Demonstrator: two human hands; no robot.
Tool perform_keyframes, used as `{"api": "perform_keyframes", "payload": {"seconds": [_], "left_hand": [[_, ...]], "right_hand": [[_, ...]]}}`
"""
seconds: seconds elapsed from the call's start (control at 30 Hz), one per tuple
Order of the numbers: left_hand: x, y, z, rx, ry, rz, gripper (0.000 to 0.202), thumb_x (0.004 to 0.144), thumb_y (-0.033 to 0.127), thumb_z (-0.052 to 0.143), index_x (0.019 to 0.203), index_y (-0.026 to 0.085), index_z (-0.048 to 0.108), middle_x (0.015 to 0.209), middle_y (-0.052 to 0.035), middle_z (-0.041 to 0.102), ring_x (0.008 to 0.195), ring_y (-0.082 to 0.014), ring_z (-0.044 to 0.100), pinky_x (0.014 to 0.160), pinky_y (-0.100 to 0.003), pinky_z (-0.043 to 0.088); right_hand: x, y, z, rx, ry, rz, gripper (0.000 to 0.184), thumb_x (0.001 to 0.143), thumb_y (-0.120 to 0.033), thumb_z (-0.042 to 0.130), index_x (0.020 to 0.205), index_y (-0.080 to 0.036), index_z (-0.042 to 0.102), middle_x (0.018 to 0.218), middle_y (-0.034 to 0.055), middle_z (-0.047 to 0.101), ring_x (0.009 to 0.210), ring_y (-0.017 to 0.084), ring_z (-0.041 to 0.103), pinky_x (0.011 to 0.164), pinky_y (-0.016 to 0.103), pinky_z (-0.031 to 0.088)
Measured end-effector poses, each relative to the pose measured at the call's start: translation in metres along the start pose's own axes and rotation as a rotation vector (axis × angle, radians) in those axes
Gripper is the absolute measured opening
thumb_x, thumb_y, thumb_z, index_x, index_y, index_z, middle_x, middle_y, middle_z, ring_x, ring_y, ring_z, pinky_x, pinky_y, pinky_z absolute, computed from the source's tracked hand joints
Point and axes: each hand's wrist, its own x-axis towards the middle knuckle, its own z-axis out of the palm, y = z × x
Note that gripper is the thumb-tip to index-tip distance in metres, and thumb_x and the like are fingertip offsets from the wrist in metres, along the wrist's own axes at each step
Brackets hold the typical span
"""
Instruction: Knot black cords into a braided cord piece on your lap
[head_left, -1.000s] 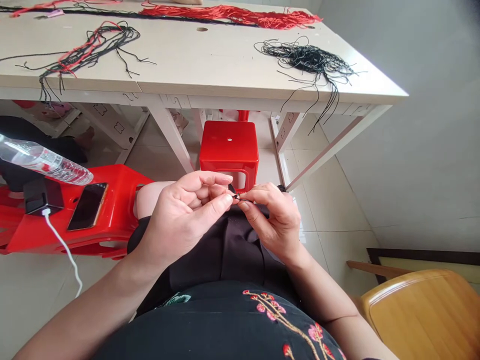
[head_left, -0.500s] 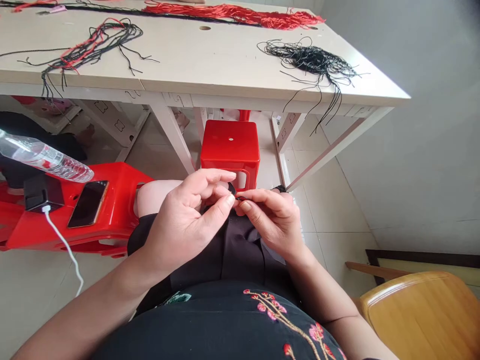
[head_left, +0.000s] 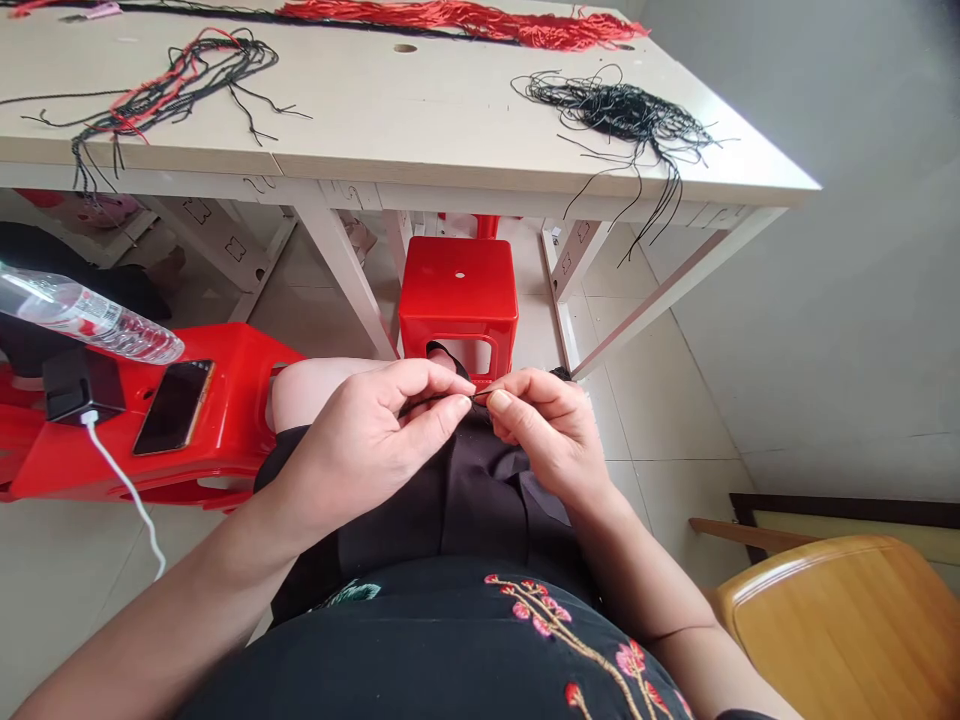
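Observation:
Over my lap, my left hand (head_left: 367,440) and my right hand (head_left: 547,430) meet fingertip to fingertip. Both pinch a thin black cord (head_left: 442,398) that runs between them; a small loop of it rises above my left fingers. The cord is fine and partly hidden by my fingers. Below the hands lie my black skirt (head_left: 457,500) and a black top with embroidered flowers.
A pale table (head_left: 420,130) stands ahead with a black cord bundle (head_left: 622,110), a mixed red and black bundle (head_left: 165,90) and red cords (head_left: 480,20) on it. A red stool (head_left: 457,295) sits under it. Left: a red stool with phone (head_left: 174,408), charger and water bottle (head_left: 82,318). Wooden chair (head_left: 847,630) at right.
My hands have shifted slightly and my left fingers have closed lower over the cord. The small black loop now shows above my left hand. The view has tilted a little.

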Motion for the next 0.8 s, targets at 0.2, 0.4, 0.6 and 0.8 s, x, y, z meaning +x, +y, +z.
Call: {"api": "perform_keyframes", "payload": {"seconds": [0.2, 0.4, 0.6, 0.8], "left_hand": [[0.0021, -0.0009, -0.0023, -0.072, 0.0, -0.08, 0.022, 0.08, 0.038, 0.059, 0.08, 0.016, 0.066, 0.08, -0.0052, 0.07, 0.074, -0.0175, 0.064, 0.071, -0.028, 0.051], [0.0028, 0.0003, -0.0012, -0.015, -0.003, -0.072, 0.02, 0.081, 0.036, 0.059, 0.077, 0.018, 0.068, 0.072, -0.0017, 0.069, 0.066, -0.0148, 0.062, 0.065, -0.024, 0.051], [0.0006, -0.0014, -0.0026, 0.033, -0.028, -0.048, 0.019, 0.083, 0.032, 0.057, 0.085, 0.018, 0.07, 0.083, -0.0036, 0.071, 0.072, -0.0157, 0.064, 0.067, -0.024, 0.052], [0.0015, 0.0009, 0.0005, 0.022, -0.036, -0.019, 0.018, 0.08, 0.03, 0.06, 0.089, 0.02, 0.072, 0.084, -0.0045, 0.071, 0.078, -0.0184, 0.065, 0.068, -0.025, 0.053]], "right_hand": [[0.0007, 0.0047, -0.0012, 0.014, 0.059, 0.011, 0.022, 0.081, -0.03, 0.059, 0.064, -0.017, 0.055, 0.054, -0.0051, 0.047, 0.049, 0.005, 0.039, 0.047, 0.02, 0.037], [0.0005, 0.0015, 0.0015, 0.042, -0.036, 0.003, 0.016, 0.078, -0.031, 0.065, 0.084, -0.017, 0.061, 0.062, -0.0034, 0.058, 0.05, 0.007, 0.051, 0.047, 0.02, 0.044], [0.0001, 0.0005, 0.0009, -0.081, 0.009, -0.023, 0.015, 0.082, -0.028, 0.06, 0.072, -0.017, 0.059, 0.057, -0.0031, 0.059, 0.049, 0.006, 0.051, 0.047, 0.019, 0.043], [0.0008, -0.0005, 0.0005, -0.163, 0.024, -0.057, 0.015, 0.081, -0.026, 0.058, 0.07, -0.017, 0.057, 0.057, -0.0039, 0.054, 0.049, 0.006, 0.045, 0.045, 0.018, 0.038]]}}
